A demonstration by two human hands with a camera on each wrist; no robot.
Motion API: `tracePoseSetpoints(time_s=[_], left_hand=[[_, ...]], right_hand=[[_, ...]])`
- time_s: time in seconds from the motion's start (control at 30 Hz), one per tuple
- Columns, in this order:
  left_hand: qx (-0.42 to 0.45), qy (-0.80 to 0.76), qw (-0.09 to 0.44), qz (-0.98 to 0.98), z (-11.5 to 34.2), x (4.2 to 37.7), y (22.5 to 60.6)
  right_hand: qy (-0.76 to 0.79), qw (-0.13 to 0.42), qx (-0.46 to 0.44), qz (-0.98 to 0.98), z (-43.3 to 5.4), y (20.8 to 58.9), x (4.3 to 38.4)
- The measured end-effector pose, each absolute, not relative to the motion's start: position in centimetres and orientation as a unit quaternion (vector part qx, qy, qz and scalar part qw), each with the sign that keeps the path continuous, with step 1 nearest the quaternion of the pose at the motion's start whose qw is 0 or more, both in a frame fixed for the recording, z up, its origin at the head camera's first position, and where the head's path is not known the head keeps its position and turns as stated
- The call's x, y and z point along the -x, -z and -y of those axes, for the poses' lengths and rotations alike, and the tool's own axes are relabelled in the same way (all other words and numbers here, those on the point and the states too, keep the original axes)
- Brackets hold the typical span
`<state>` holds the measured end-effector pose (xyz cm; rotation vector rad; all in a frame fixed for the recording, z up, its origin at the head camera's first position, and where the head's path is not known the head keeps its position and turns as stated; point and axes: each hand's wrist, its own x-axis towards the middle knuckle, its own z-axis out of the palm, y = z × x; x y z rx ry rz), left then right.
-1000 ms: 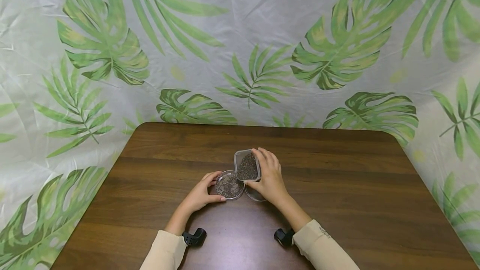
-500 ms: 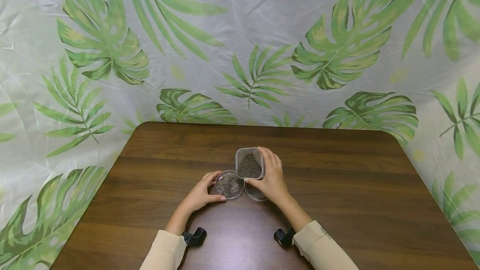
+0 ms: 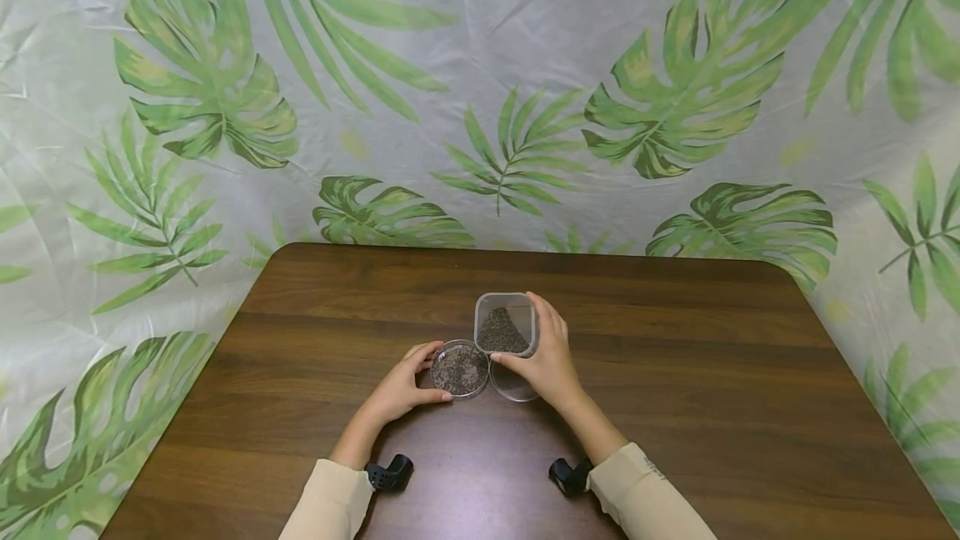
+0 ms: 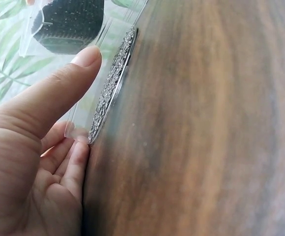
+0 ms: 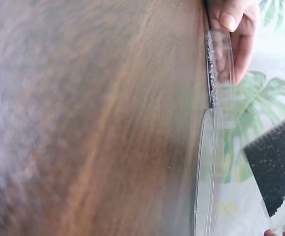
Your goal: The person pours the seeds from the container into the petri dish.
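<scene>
My left hand [image 3: 399, 388] holds a round clear petri dish [image 3: 460, 369] at its left side, thumb at the near edge and fingers at the far edge. A layer of grey-brown grains covers the dish's bottom. In my right hand [image 3: 547, 362] is a square clear plastic container [image 3: 507, 325], gripped by its right side and raised off the table. Dark granules [image 5: 277, 164] lie heaped inside it, sloping to one side. Beneath the container stands a second clear round dish [image 3: 516, 387], partly hidden by the right hand; it looks bare in the right wrist view [image 5: 206, 172].
The brown wooden table [image 3: 697, 407] spreads out around the dishes. Behind it hangs a pale cloth [image 3: 525, 32] printed with green leaves. Each wrist wears a black camera band, the left band [image 3: 390, 473] close to its sleeve cuff.
The right hand has moved the container slightly right and away from the body and turned it more level. The granules inside have shifted. The left hand and its dish have stayed put.
</scene>
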<state>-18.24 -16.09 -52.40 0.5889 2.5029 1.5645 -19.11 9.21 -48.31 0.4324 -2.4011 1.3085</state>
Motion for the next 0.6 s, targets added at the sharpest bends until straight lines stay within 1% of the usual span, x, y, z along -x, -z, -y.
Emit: tracePoseSetpoints(time_s=[0.17, 0.4, 0.6], left_hand=[[-0.195, -0.515, 0.062, -0.832, 16.0, 18.2, 52.3], [-0.205, -0.519, 0.067, -0.827, 15.3, 16.8, 48.9], [-0.207, -0.519, 0.067, -0.826, 15.3, 16.7, 48.7]], right_hand=[[-0.482, 0.175, -0.136, 0.848, -9.4, 48.3, 19.1], [-0.519, 0.166, -0.123, 0.829, -9.8, 48.3, 19.1], [-0.547, 0.155, -0.112, 0.815, -10.2, 48.4, 19.1]])
